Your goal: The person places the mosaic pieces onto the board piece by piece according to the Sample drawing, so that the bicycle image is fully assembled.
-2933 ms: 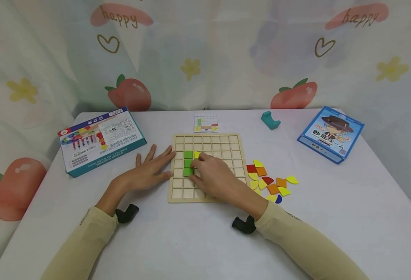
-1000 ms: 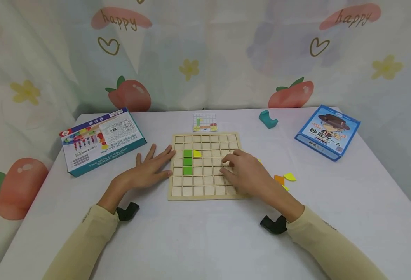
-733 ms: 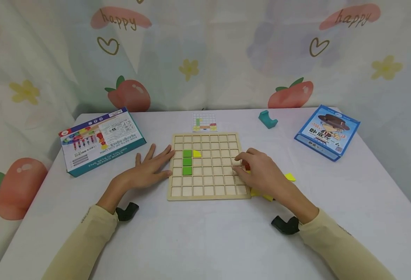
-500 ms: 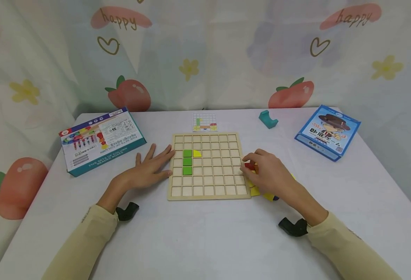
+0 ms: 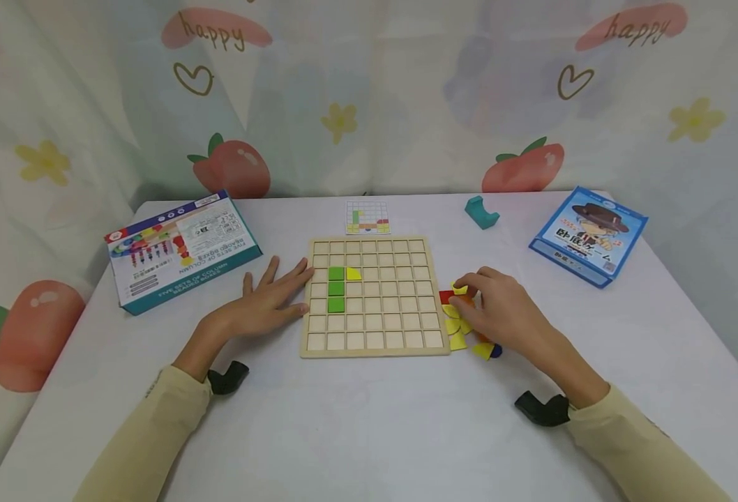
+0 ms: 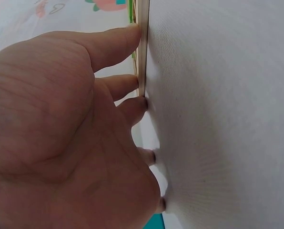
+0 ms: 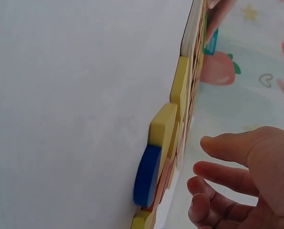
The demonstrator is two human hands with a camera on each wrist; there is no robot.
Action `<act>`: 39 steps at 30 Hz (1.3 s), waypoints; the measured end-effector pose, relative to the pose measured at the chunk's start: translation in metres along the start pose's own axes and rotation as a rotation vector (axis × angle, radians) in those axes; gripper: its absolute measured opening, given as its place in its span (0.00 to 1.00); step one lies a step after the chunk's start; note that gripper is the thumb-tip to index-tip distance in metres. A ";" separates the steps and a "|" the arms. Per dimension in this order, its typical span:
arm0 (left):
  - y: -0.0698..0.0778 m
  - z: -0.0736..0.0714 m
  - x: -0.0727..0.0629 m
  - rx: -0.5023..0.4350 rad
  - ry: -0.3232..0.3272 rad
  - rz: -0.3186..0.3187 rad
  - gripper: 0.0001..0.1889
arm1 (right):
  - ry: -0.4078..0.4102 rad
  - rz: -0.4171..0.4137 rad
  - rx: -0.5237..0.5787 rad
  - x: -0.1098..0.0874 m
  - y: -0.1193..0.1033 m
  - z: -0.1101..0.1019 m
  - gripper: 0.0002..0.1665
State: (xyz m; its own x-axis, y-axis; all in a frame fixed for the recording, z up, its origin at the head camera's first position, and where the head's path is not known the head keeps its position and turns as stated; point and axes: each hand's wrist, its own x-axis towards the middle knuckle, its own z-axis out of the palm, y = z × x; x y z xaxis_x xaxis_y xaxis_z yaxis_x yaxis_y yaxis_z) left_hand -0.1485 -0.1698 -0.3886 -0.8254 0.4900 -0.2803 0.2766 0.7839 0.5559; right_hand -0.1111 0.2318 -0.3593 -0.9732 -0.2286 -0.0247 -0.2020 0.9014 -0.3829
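Note:
A wooden grid board [image 5: 384, 322] lies mid-table, with three green square tiles [image 5: 336, 288] stacked in one column and a yellow rounded tile [image 5: 353, 274] beside the top one. My left hand [image 5: 262, 300] has its fingers spread, thumb and fingertips against the board's left edge, as the left wrist view confirms. Right of the board, my right hand [image 5: 510, 314] hovers over loose tiles and partly hides them. Thumb and bent fingers stand apart with nothing between them in the right wrist view. Near it lie a red tile [image 5: 446, 297], yellow tiles [image 5: 457, 341] and a blue tile [image 7: 147, 176].
A pattern card [image 5: 367, 217] lies behind the board. At the back left is a beaded-toy box [image 5: 183, 254]; a blue box [image 5: 589, 237] sits at the right. A teal curved block [image 5: 482, 213] stands between card and blue box. A printed curtain [image 5: 375, 90] hangs behind.
My right hand has moved from over the green and yellow tiles rightward across the board to above the loose tiles, uncovering the red one. My left hand has stayed at the board's edge.

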 end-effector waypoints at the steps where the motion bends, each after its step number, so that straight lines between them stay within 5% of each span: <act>1: 0.000 0.000 0.000 0.002 0.000 0.001 0.39 | -0.005 0.006 -0.002 0.000 0.002 -0.001 0.19; 39: -0.001 0.000 -0.001 -0.005 -0.001 0.014 0.39 | -0.065 0.086 -0.019 0.028 0.023 0.001 0.22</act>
State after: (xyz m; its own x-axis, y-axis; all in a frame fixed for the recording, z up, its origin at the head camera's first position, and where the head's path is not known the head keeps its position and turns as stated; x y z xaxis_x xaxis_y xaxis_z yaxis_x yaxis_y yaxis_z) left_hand -0.1482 -0.1709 -0.3886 -0.8210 0.5012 -0.2735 0.2857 0.7753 0.5632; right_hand -0.1425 0.2461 -0.3694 -0.9780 -0.1726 -0.1168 -0.1204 0.9255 -0.3592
